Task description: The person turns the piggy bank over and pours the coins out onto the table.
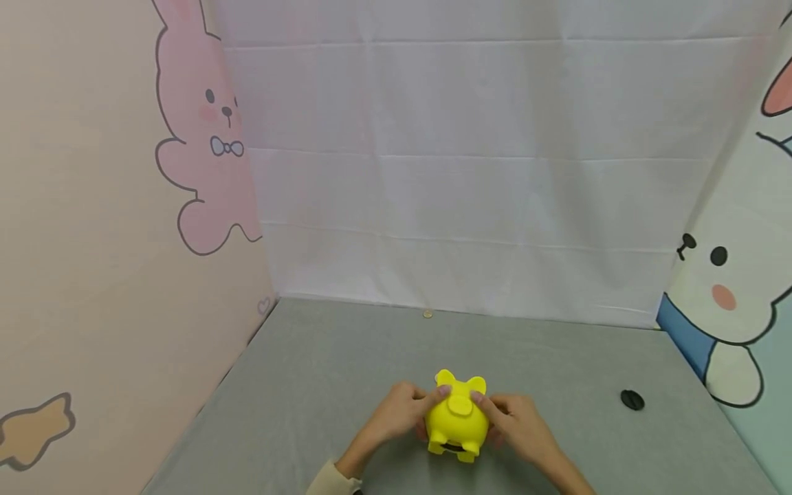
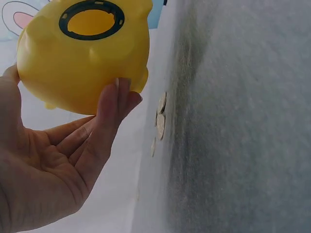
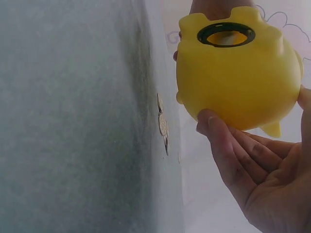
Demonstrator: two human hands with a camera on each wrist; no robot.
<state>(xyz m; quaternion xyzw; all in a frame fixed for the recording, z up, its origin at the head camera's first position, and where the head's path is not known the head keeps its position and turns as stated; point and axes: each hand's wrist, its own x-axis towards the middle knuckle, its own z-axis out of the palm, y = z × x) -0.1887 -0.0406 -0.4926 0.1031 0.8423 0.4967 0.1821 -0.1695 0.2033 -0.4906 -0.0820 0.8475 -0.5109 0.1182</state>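
A yellow piggy bank [image 1: 456,427] is held off the table between both hands, its snout toward the head camera. My left hand [image 1: 399,410] grips one side, thumb near the face and fingers beneath. On the other side my right hand [image 1: 518,423] grips it in the same way. Both wrist views show a round uncovered hole with a dark rim [image 2: 92,37] in its belly. Several coins [image 3: 163,125] lie on the table under and beyond it, hidden in the head view.
A black oval plug [image 1: 632,400] lies on the grey tabletop [image 1: 322,385] to the right. One small coin [image 1: 427,313] lies at the back edge by the white curtain [image 1: 464,192]. Cartoon-printed walls [image 1: 124,309] stand on both sides.
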